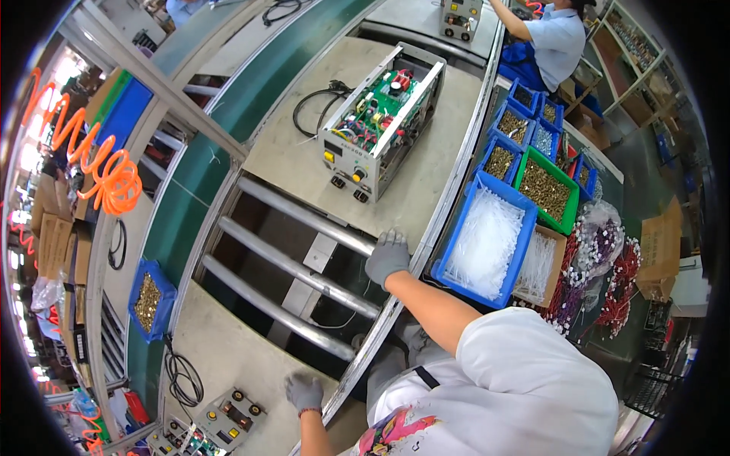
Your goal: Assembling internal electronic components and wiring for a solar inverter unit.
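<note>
My right hand point(388, 258), in a grey glove, rests on the near edge of a pale work board point(426, 190), fingers stretched out on it. An uncovered electrical power unit point(384, 118) stands on that board, its green circuit board exposed and a yellow knob on its front panel. A black cable point(308, 102) loops beside it. Lower down, my left hand point(305, 393), also gloved in grey, lies at the edge of a second board point(236, 334), holding nothing, fingers apart. Near it is another unit point(228, 422), partly cut off by the picture's rim, with a coiled black cable point(182, 380).
Metal rollers point(296, 273) span the gap between the boards. On the right stand a blue bin point(487, 243) of white ties, a green bin point(547, 190) of brass-coloured parts and wire bundles point(608, 281). Orange coiled hoses point(110, 182) hang left. A co-worker point(544, 42) sits farther up.
</note>
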### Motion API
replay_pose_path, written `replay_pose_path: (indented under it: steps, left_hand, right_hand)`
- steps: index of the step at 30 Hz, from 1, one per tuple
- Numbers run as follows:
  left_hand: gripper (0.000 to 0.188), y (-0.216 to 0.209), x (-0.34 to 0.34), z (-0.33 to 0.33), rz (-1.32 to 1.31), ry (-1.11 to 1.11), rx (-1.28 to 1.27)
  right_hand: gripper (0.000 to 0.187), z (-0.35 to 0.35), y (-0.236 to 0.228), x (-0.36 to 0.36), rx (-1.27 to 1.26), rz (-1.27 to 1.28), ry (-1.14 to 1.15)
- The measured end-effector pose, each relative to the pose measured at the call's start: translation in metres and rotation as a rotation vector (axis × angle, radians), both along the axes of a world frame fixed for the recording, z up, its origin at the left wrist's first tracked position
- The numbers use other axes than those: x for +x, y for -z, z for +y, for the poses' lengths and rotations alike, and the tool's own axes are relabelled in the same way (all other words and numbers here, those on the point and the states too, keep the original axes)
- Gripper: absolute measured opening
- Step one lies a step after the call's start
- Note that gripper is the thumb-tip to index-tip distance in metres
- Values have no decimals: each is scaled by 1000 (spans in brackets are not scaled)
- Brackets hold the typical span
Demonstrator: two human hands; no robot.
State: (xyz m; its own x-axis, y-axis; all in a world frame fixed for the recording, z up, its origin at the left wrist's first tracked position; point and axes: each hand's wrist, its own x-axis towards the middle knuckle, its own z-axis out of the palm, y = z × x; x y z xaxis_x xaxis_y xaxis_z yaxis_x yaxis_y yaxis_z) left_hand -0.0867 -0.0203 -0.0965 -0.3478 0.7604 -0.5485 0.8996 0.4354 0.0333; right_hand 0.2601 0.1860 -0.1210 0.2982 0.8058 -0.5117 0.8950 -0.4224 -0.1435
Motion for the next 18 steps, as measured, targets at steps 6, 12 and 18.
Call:
replay_pose_path:
  steps: [6,12,18]
  left_hand:
    - [57,-2,103,105,-549,406,544]
    - [66,16,131,121,-376,489,242]
    - [76,32,90,61,53,643,253]
  right_hand:
    - [71,-71,-9,-75,-65,43,-283]
    - [31,-93,-70,-45,-98,559,-437]
    - [44,-24,-123,-5,1190,429,-319]
